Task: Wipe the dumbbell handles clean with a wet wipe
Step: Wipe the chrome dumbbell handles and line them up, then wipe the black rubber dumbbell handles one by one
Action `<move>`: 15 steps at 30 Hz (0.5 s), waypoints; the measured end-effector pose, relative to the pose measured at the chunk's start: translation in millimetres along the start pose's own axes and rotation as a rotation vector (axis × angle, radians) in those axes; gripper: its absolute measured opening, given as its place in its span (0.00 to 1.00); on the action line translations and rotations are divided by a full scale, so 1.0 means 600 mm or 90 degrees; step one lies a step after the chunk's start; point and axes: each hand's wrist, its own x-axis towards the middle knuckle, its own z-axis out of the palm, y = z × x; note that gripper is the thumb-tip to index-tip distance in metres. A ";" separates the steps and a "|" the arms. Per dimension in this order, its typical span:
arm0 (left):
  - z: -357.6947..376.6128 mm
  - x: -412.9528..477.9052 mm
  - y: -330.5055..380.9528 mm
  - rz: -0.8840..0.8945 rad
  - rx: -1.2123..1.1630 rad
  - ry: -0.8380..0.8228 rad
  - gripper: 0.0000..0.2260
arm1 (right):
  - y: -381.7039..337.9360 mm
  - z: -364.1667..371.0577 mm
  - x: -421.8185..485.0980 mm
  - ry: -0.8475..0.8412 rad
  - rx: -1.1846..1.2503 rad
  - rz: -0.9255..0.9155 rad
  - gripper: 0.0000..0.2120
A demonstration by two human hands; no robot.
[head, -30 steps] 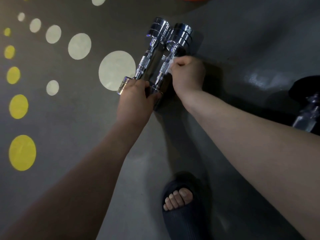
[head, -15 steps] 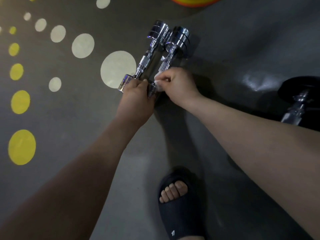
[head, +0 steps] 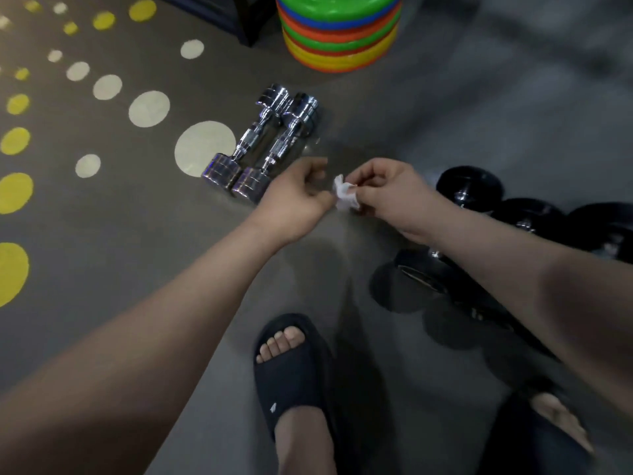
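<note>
Two chrome dumbbells lie side by side on the grey floor, the left one [head: 247,142] and the right one [head: 278,149], and neither is touched. Just to their right, above the floor, my right hand [head: 390,193] pinches a crumpled white wet wipe [head: 345,194]. My left hand [head: 294,198] meets it from the left, fingers curled, fingertips on the wipe's left edge. Both hands hover beside the near ends of the chrome dumbbells.
Several black dumbbells [head: 471,185] lie on the floor at the right, partly under my right forearm. A stack of coloured discs [head: 339,39] stands behind the chrome pair. My feet in dark slippers [head: 291,365] are below. Yellow and white dots [head: 204,147] mark the floor at left.
Both hands have left the chrome dumbbells and moved right and nearer to me. The wipe came off the right handle and is now held between the two hands. The camera tilted up.
</note>
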 end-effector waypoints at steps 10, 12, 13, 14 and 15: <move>0.062 -0.036 0.188 -0.031 -0.140 -0.133 0.05 | -0.129 -0.186 -0.146 -0.045 0.076 0.014 0.05; 0.061 -0.047 0.222 -0.027 -0.149 -0.149 0.05 | -0.148 -0.205 -0.167 -0.067 0.028 -0.006 0.06; 0.059 -0.053 0.237 -0.026 -0.158 -0.158 0.06 | -0.154 -0.211 -0.172 -0.059 -0.012 -0.014 0.05; 0.055 -0.059 0.251 -0.025 -0.169 -0.166 0.06 | -0.159 -0.215 -0.175 -0.043 -0.045 -0.017 0.04; 0.051 -0.065 0.264 -0.026 -0.179 -0.172 0.06 | -0.164 -0.218 -0.175 -0.023 -0.070 -0.022 0.05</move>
